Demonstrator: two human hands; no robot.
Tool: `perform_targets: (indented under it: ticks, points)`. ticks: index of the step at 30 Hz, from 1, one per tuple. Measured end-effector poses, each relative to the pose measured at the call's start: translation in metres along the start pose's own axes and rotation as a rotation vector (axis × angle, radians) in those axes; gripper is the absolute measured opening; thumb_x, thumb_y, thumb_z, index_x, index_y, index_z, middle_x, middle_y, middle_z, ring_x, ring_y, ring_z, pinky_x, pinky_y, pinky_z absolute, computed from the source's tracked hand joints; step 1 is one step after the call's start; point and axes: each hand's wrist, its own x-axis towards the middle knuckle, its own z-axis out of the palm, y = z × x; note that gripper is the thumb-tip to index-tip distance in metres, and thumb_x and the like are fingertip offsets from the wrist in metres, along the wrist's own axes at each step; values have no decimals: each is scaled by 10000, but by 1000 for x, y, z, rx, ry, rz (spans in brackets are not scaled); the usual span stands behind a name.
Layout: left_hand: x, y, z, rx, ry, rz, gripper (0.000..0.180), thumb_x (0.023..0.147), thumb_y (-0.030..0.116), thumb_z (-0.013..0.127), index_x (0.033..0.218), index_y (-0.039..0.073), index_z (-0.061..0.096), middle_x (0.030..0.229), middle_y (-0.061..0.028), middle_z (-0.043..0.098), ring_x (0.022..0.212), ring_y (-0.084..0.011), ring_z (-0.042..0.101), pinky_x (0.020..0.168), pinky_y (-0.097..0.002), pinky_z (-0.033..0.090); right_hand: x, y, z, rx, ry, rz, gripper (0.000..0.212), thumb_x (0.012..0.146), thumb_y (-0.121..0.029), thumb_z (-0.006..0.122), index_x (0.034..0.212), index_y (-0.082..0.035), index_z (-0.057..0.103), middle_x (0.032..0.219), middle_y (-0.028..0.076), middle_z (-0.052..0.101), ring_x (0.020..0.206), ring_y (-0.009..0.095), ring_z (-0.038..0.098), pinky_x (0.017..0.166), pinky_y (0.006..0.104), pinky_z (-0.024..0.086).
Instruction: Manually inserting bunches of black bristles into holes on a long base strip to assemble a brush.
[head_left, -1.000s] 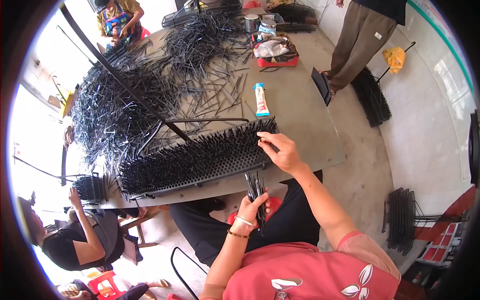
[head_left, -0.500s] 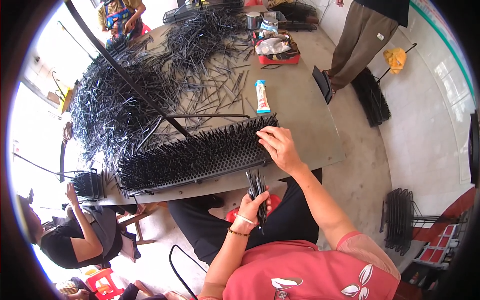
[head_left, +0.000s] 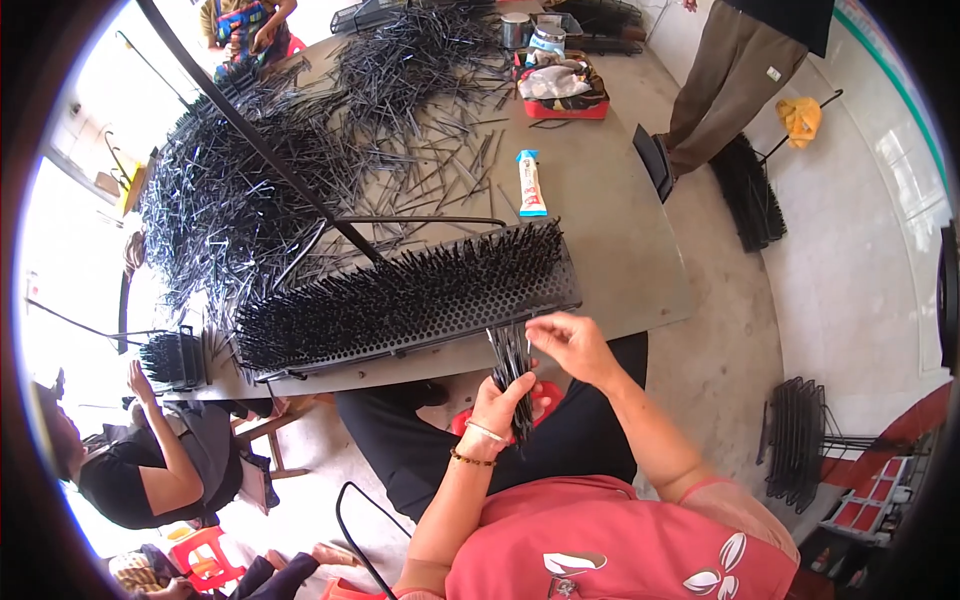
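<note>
My left hand (head_left: 503,402) is wrapped round a bundle of thin black strips (head_left: 510,350), held upright just below the table's near edge. At the bundle's upper end, my right hand (head_left: 577,347) pinches thumb and forefinger together on the tip of one strip. Just beyond both hands, a long black perforated panel (head_left: 572,284) lies on the table. Black strips (head_left: 400,290) stand densely in most of its holes, while rows of bare holes show along its near side and right end. A black bar frame (head_left: 420,219) rises from behind the panel.
A large heap of loose black strips (head_left: 240,190) covers the left of the table (head_left: 630,240). A wrapped snack bar (head_left: 531,184) and a red tray (head_left: 590,109) lie beyond the panel. One person (head_left: 160,450) sits at the left; another (head_left: 740,70) stands at far right.
My right hand has come down from the panel's right end to the top of the bundle. My left hand still holds the bundle, in nearly the same place.
</note>
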Motion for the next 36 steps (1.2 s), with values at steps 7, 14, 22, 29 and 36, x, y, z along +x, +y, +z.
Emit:
perform_targets:
  ticks: [7,14,22,29,36]
  points:
    - [-1,-4,6,-73,34,-36,159,896,117,577,1037,47,591,852,-108,662,715,-226,677,581,-298,565,-10,18,-3,360,-102,191,130,875,-110,634,910,14,650,810,32,657,722,86,597,660,222,486]
    - [5,-1,4,-64,148,-117,151,876,78,585,1010,11,599,889,-72,629,775,-201,646,632,-332,581,0,-2,-13,284,288,-58,160,893,-92,606,1013,11,627,815,33,648,707,71,582,648,210,479]
    - [10,-9,9,50,92,-68,200,855,98,622,1041,40,573,782,-77,624,588,-174,608,545,-290,541,55,-8,-32,-197,600,-626,207,857,-4,617,1062,25,607,872,80,656,798,128,628,735,245,496]
    - [5,-6,9,27,88,-132,185,854,36,585,1033,-11,572,845,-77,612,769,-198,627,639,-323,563,67,-5,-26,-171,605,-681,193,831,-6,650,1022,3,622,836,93,647,714,157,634,653,254,501]
    - [7,-8,7,-85,57,-98,203,839,-9,575,1042,-18,571,989,-76,601,844,-217,623,773,-442,573,65,-3,-24,-203,563,-663,205,835,8,641,1038,15,618,870,90,662,780,147,643,702,251,506]
